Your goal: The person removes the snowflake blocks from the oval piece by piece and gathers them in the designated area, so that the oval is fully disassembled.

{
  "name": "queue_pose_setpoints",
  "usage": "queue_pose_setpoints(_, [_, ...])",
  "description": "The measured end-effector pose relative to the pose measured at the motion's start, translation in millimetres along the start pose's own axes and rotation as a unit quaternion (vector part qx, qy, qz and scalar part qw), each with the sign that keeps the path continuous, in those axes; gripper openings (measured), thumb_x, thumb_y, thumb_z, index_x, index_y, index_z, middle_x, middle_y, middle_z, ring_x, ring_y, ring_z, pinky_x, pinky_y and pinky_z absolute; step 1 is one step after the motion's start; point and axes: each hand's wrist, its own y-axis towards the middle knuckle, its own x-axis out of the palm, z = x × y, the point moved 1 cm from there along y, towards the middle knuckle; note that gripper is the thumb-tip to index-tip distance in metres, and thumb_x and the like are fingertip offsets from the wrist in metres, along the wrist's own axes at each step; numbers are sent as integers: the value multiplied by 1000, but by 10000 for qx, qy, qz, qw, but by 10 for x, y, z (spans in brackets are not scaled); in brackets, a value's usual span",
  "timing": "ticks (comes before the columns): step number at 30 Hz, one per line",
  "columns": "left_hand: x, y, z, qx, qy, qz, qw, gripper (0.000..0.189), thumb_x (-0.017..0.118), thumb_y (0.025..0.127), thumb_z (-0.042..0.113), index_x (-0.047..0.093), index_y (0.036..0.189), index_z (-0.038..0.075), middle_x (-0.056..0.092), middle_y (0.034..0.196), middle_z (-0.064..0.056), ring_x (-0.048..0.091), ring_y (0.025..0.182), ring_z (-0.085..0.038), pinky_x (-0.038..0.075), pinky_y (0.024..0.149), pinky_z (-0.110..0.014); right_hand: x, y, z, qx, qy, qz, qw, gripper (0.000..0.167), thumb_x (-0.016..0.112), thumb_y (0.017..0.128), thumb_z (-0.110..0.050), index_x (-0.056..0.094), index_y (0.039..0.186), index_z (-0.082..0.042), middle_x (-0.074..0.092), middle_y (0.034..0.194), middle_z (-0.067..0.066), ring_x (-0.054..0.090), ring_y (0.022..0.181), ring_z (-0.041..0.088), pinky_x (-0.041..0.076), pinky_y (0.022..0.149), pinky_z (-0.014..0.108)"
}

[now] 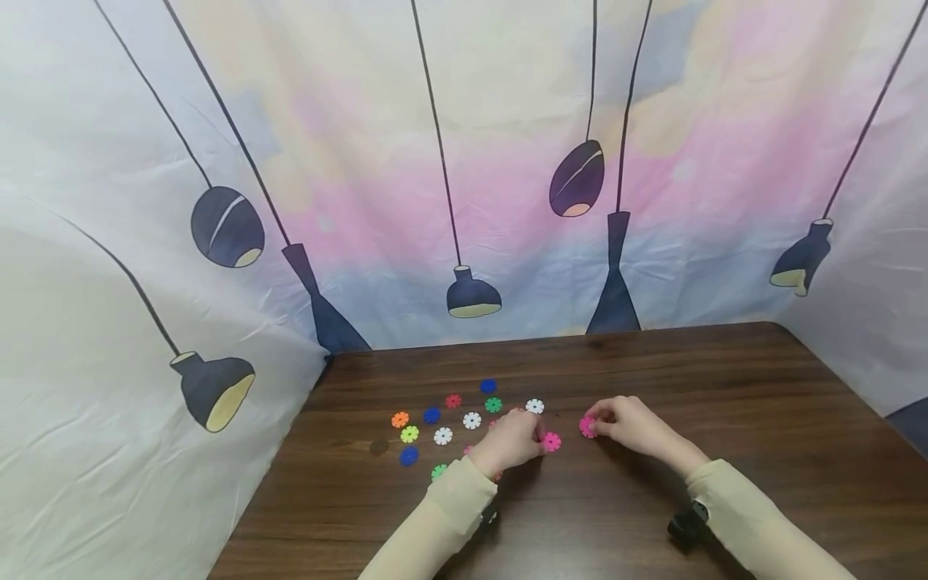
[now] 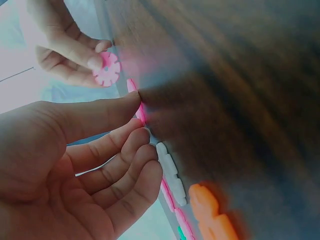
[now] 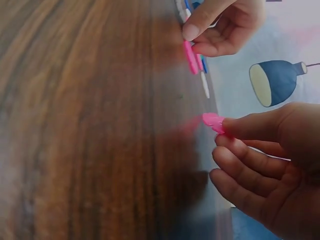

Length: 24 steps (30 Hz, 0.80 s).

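Note:
My right hand [image 1: 641,425] pinches a pink snowflake disc [image 1: 586,427] between thumb and fingertips, held up off the table in the right wrist view. It is a small flat plastic toy piece with notches round its rim. To its left, my left hand [image 1: 513,441] grips the edge of a second pink snowflake disc [image 1: 553,441]. In the left wrist view, that pink disc [image 2: 136,100] shows edge-on at the thumb tip, low over the table. A short gap separates the two discs. Left-hand fingers and wrist hide some discs lying beneath.
Several snowflake discs lie spread on the dark wooden table [image 1: 580,515] left of my hands, among them a white disc [image 1: 535,406], an orange disc [image 1: 400,420], a blue disc [image 1: 409,456] and a green disc [image 1: 493,404]. Behind the table hangs a lamp-patterned cloth [image 1: 522,242].

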Motion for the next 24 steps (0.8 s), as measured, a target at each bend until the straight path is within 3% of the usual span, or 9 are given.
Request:
queue_pose_setpoints(5, [-2, 2, 9, -23, -53, -40, 10000, 13, 81, 86, 15, 72, 88, 6, 62, 72, 3, 51, 60, -8, 45, 56, -22, 33, -6, 31, -89, -195, 89, 9997, 11, 71, 91, -5, 76, 101, -3, 69, 85, -1, 58, 74, 10, 50, 65, 30])
queue_pose_setpoints(16, [1, 9, 12, 72, -18, -31, 10000, 12, 81, 86, 14, 72, 88, 6, 62, 71, 4, 51, 60, -6, 45, 56, -21, 77, 14, 11, 140, -575, 258, 9979, 8, 75, 87, -6, 75, 95, -3, 65, 82, 1, 55, 73, 13, 48, 65, 33])
queue_pose_setpoints(24, [19, 22, 8, 14, -36, -41, 10000, 11, 80, 86, 12, 71, 87, 6, 62, 70, 4, 52, 60, -7, 46, 56, -21, 65, 9, -2, 124, -500, 235, 9984, 7, 75, 86, -3, 75, 94, -2, 62, 80, 1, 54, 72, 13, 48, 64, 32])
